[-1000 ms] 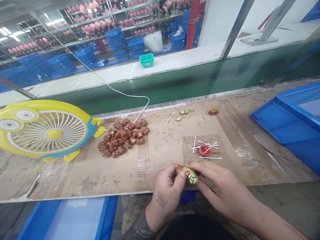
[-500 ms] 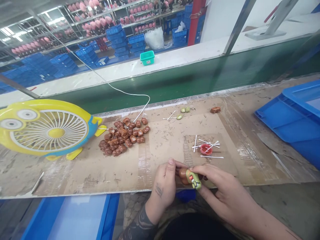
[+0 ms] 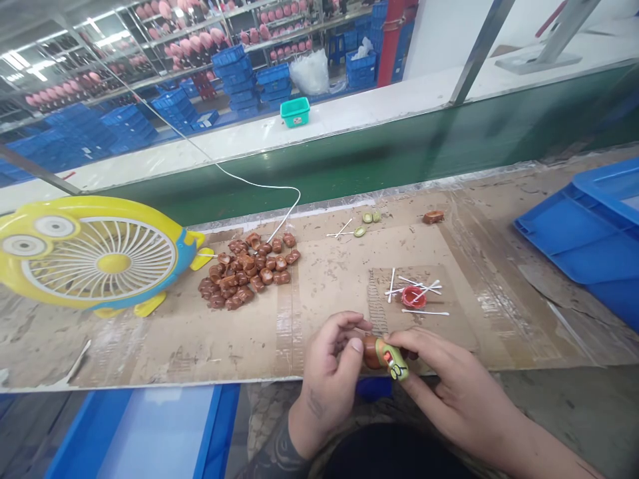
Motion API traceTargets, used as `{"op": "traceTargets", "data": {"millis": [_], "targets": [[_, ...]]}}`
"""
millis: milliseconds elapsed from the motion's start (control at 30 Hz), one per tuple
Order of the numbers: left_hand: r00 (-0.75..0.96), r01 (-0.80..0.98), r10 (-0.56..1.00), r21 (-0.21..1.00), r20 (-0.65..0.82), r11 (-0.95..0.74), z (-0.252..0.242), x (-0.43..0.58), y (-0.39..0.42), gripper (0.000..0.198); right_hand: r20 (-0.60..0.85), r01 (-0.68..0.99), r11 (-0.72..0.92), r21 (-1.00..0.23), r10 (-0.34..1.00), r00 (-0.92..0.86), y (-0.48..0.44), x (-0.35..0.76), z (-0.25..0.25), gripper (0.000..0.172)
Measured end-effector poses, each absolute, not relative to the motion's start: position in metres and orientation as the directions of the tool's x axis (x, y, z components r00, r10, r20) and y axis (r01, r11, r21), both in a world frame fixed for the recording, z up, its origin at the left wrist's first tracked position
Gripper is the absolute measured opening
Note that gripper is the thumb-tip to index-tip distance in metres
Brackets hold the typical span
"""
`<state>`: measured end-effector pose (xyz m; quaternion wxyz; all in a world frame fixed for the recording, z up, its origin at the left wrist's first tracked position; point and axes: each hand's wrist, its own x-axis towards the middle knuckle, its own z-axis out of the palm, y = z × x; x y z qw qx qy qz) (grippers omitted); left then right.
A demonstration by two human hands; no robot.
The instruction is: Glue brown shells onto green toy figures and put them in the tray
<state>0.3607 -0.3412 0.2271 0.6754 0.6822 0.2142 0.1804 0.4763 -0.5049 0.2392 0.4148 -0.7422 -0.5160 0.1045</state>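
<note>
My right hand (image 3: 444, 379) pinches a small toy figure (image 3: 395, 364) between thumb and fingers. The figure has a brown rounded part on its left and a green head with red and black painted details, tilted down toward me. Just left of it is my left hand (image 3: 329, 376), fingers curved and thumb apart from them, with nothing visible in its grasp. Its thumb tip is close to the brown part; I cannot tell whether they touch. Beyond my hands, a small red paint cup (image 3: 413, 299) stands on a cardboard piece, with several cotton swabs (image 3: 424, 313) around and across it.
A pile of brown molded pieces (image 3: 244, 269) lies left of centre beside a yellow fan (image 3: 112, 259). Green pieces (image 3: 368, 218) and a lone brown piece (image 3: 433, 217) lie farther back. Blue bins stand at right (image 3: 574, 233) and below the table edge at left (image 3: 204, 439).
My left hand has loosened from the brown part: its thumb has drawn back and its fingers have curled. The figure, in my right hand, has shifted slightly right and down.
</note>
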Motion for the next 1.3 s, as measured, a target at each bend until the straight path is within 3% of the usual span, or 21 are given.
{"op": "traceTargets", "data": {"millis": [133, 267, 400, 600, 767, 900, 1033, 1200, 1300], "targets": [[0.861, 0.059, 0.489, 0.927, 0.14, -0.37, 0.229, 0.36, -0.346, 0.021, 0.249, 0.698, -0.143, -0.702, 0.868, 0.429, -0.505, 0.474, 0.238, 0.028], [0.853, 0.087, 0.483, 0.857, 0.2, -0.508, 0.228, 0.365, -0.346, 0.014, 0.224, 0.72, -0.143, -0.68, 0.893, 0.389, -0.506, 0.473, 0.235, 0.03], [0.84, 0.14, 0.531, 0.9, 0.113, -0.412, 0.228, 0.368, -0.342, 0.016, 0.195, 0.69, -0.14, -0.71, 0.903, 0.384, -0.506, 0.471, 0.233, 0.027], [0.762, 0.135, 0.635, 0.99, -0.127, 0.037, 0.223, 0.372, -0.334, 0.028, 0.19, 0.612, -0.134, -0.78, 0.88, 0.435, -0.507, 0.469, 0.234, 0.025], [0.741, 0.093, 0.647, 0.982, -0.177, 0.162, 0.219, 0.37, -0.331, 0.02, 0.216, 0.598, -0.139, -0.79, 0.849, 0.482, -0.507, 0.47, 0.237, 0.024], [0.782, 0.042, 0.595, 0.969, -0.184, 0.244, 0.224, 0.362, -0.333, 0.028, 0.251, 0.622, -0.138, -0.771, 0.831, 0.496, -0.507, 0.471, 0.236, 0.023], [0.852, 0.08, 0.499, 0.981, -0.159, 0.176, 0.231, 0.355, -0.34, 0.023, 0.274, 0.675, -0.142, -0.724, 0.839, 0.47, -0.507, 0.47, 0.235, 0.026], [0.844, 0.159, 0.533, 0.978, -0.063, -0.135, 0.232, 0.358, -0.347, 0.015, 0.242, 0.723, -0.171, -0.669, 0.87, 0.43, -0.505, 0.469, 0.232, 0.024], [0.861, 0.132, 0.509, 0.967, -0.002, -0.22, 0.229, 0.359, -0.349, 0.025, 0.268, 0.723, -0.168, -0.671, 0.854, 0.447, -0.506, 0.469, 0.231, 0.024]]}}
